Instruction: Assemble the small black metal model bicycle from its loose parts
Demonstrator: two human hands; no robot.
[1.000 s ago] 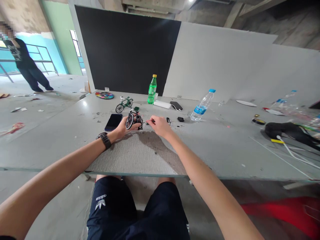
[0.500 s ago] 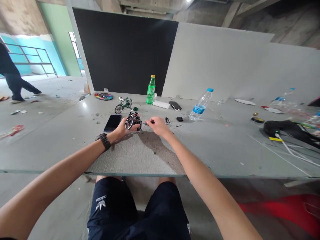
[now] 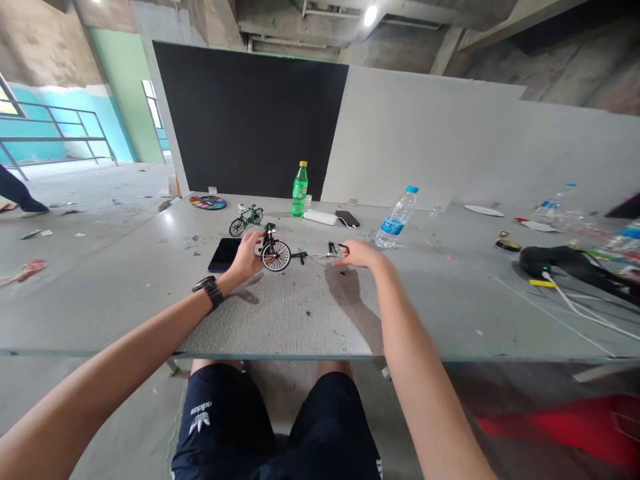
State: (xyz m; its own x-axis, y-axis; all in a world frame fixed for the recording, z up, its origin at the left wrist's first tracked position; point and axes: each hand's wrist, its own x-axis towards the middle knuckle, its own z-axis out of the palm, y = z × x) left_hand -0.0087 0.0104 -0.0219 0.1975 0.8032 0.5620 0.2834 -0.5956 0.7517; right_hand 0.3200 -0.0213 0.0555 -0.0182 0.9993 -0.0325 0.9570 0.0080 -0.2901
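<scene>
My left hand [image 3: 246,257], with a dark watch on its wrist, is closed on a black model bicycle [image 3: 275,255], whose front wheel faces right. To the right, my right hand [image 3: 361,254] hovers above the table, its fingers closed round a small dark item that I cannot make out. Just left of its fingertips lie small metal parts [image 3: 331,250]. Between the hands a small dark green part [image 3: 300,255] rests on the table. A green model bicycle [image 3: 246,219] stands behind my left hand, and a dark phone [image 3: 224,255] lies beside that hand.
A green bottle [image 3: 299,190], a white power bank [image 3: 320,217] and a dark phone-like device [image 3: 347,219] are at the back. A clear water bottle [image 3: 395,223] stands right of them. A paint palette [image 3: 208,203] lies back left; black gear with cables [image 3: 555,262] is at right.
My right hand has moved right, away from the black bicycle. The bicycle has turned in my left hand, showing its wheel side-on. The camera view has tilted up slightly.
</scene>
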